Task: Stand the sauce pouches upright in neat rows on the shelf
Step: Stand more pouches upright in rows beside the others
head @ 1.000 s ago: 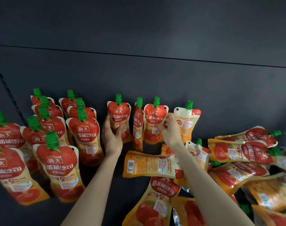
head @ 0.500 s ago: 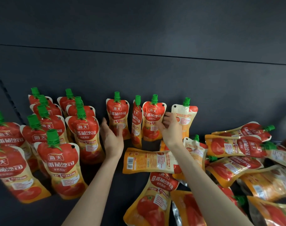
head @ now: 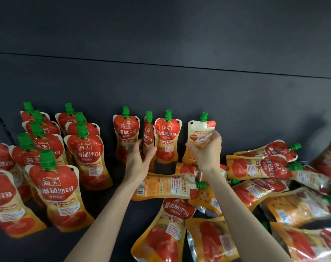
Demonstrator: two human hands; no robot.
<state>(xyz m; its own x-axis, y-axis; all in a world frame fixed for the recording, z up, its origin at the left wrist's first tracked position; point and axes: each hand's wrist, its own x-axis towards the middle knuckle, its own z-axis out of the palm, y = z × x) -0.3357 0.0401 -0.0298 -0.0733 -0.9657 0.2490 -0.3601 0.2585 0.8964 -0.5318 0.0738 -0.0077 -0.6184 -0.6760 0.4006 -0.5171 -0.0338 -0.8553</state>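
where the right hand (head: 208, 150) curls round its waist, the turned pouch (head: 199, 134) stands at the right end of the back row. long axis vertical, green cap (head: 204, 116) up, pale printed back to the camera. thumb and fingers wrap it; a closed hold.

left hand (head: 140, 161) is cupped about the lower part of the thin pouch (head: 148, 132), which stands edge-on, cap up. fingers on one side, thumb on the other, all smeared by motion. cannot tell whether it pinches or only flanks the pouch.

front-facing pouches, one (head: 126, 137) left and one (head: 167, 137) right of the thin one, stand upright with red fronts out, close to the back wall (head: 161, 87).

left block (head: 85, 154): pouches upright in rows, caps up, some leaning a little. the outermost are cut off by the frame edge.

heap (head: 255, 167) on the right: pouches lying flat, long axes roughly crosswise, visible caps mostly to the right. they overlap, so the lower ones are partly hidden; the far right is blurred.

flat pouch (head: 164, 186) lies between the forearms, barcode side up, cap pointing right.

material: glossy film, narrow at the waist and flared at the foot, ribbed plastic caps, silver foil showing at some bottoms. shelf (head: 111, 201) dark and matte.
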